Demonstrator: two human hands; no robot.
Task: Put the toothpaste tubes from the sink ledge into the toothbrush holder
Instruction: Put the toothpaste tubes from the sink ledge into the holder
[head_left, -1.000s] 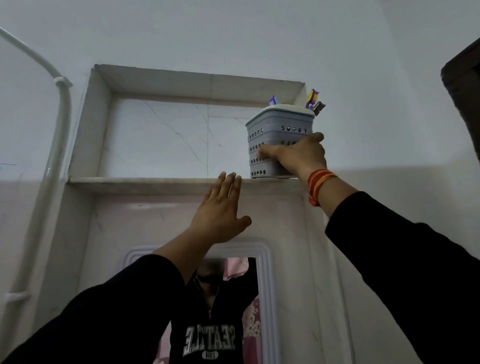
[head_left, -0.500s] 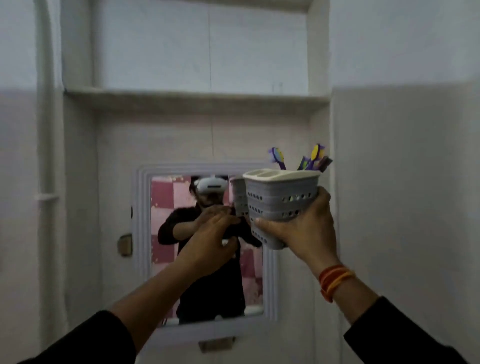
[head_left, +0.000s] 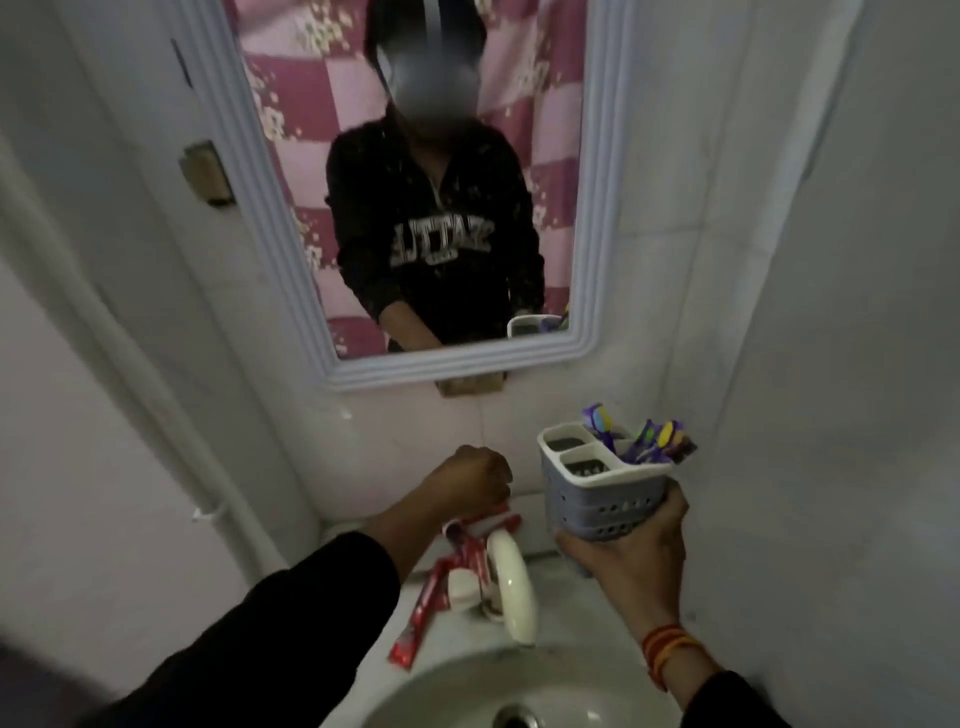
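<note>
My right hand (head_left: 626, 564) grips a grey perforated toothbrush holder (head_left: 605, 501) from below and holds it upright above the right side of the sink ledge (head_left: 566, 608). Several purple and yellow toothbrushes (head_left: 652, 441) stand in its right compartment; the two left compartments look empty. My left hand (head_left: 472, 480) is closed in a fist at the back of the ledge, its fingers around the end of a red toothpaste tube (head_left: 470, 553) that lies behind the tap. Another red toothpaste tube (head_left: 421, 618) lies flat on the ledge, left of the tap.
A white tap (head_left: 511, 590) arches over the basin (head_left: 457, 691) between my hands. A white-framed mirror (head_left: 597, 218) hangs on the wall above. A white pipe (head_left: 156, 415) runs down the left wall. The right wall stands close beside the holder.
My right hand has brought the holder down from the high shelf to just above the sink ledge. My left hand has dropped to the ledge and closed on a red tube.
</note>
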